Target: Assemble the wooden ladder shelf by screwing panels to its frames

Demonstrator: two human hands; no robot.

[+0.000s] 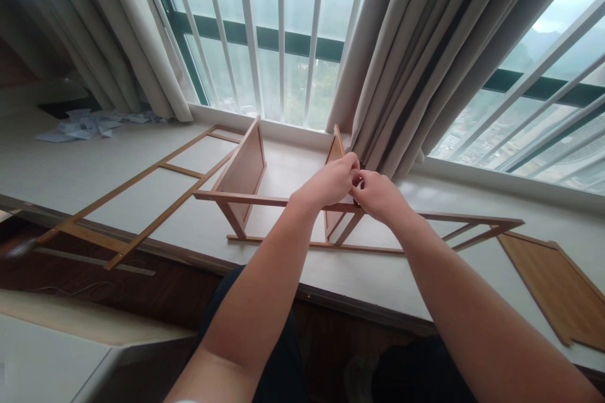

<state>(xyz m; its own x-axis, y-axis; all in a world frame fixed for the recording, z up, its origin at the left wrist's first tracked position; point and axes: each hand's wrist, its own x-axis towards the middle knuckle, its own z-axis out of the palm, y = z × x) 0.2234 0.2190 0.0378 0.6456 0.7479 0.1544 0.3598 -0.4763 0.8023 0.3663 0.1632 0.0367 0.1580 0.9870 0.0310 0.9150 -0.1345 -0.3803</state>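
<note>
A partly built wooden shelf frame [265, 200] lies on its side on the wide window ledge [293, 173], with two upright shelf panels [246, 170] joined to its rails. Both my hands meet at the top of the right-hand panel [336, 146]. My left hand [331, 181] is closed over the upper rail beside that panel. My right hand [378, 194] pinches something small and dark against the same joint; what it is stays hidden by my fingers.
A second ladder-like wooden side frame [142, 192] lies flat at left, overhanging the ledge edge. A loose wooden board [558, 286] lies at right. Crumpled paper [89, 126] sits far left. Curtains [416, 56] and a barred window stand behind.
</note>
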